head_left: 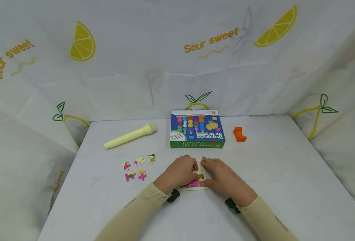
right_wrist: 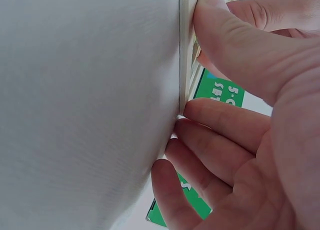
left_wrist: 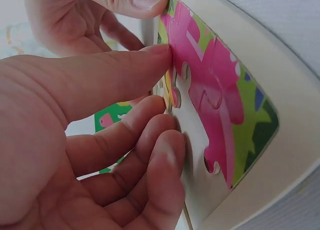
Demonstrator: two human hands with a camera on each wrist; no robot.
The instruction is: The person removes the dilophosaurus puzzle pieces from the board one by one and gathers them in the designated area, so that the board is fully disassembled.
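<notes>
Puzzle board [head_left: 193, 188]: located on the white table [head_left: 279, 167], about midway between its left and right edges, with the box between it and the far edge. The board is partly filled; pink, green and yellow pieces lie within its pale rim, and a bare area of base shows in the left wrist view

Left hand [head_left: 177, 172]: positioned over the left part of the board. The thumb and bent fingers contact the puzzle face; whether they pinch a piece cannot be told. Right hand [head_left: 225, 177]: positioned at the board's right side, thumb and fingers spread apart, thumb on the rim, a fingertip against the board's edge. The two hands are close together

Loose pieces [head_left: 142, 174]: five units, set between the board and the table's left edge, in two rows of three and two

Pale yellow microphone-shaped object [head_left: 130, 136]: lies at an angle near the table's far left corner. Bead-set box [head_left: 197, 144]: lies flat near the far edge. Orange notched block [head_left: 239, 134]: near the far edge, right of the box
</notes>
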